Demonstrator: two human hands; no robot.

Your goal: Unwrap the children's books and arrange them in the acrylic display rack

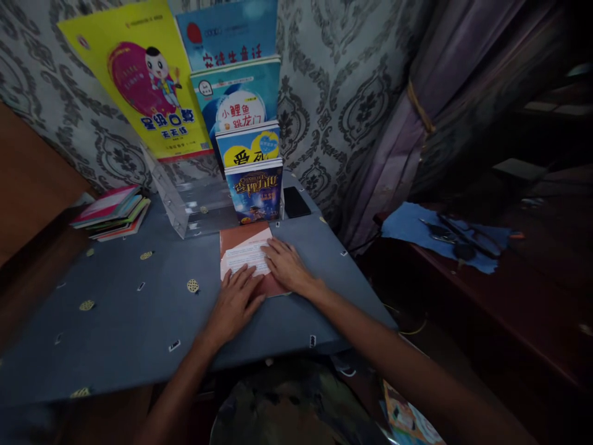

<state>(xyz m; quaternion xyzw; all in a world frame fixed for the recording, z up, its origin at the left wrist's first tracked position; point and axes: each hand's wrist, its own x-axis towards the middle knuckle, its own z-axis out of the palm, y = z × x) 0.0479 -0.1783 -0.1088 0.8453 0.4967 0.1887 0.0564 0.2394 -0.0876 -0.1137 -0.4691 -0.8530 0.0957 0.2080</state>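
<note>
A brown-red book (241,237) lies flat on the grey-blue tablecloth (115,309), and a white printed sheet (244,254) rests on it. My left hand (235,303) lies flat on the book's near edge, fingers stretched out and touching the sheet's lower edge. My right hand (288,266) also rests flat, its fingers spread over the sheet's right side. Neither hand grips anything. Just behind the book, a clear stepped rack (194,207) holds several children's books upright, the front one dark blue (254,191).
A large yellow book (143,80) leans against the patterned wall. A stack of thin books (113,212) lies at the table's left rear. A black phone (295,202) sits beside the rack. A dark wooden bench with blue cloth (407,225) stands to the right.
</note>
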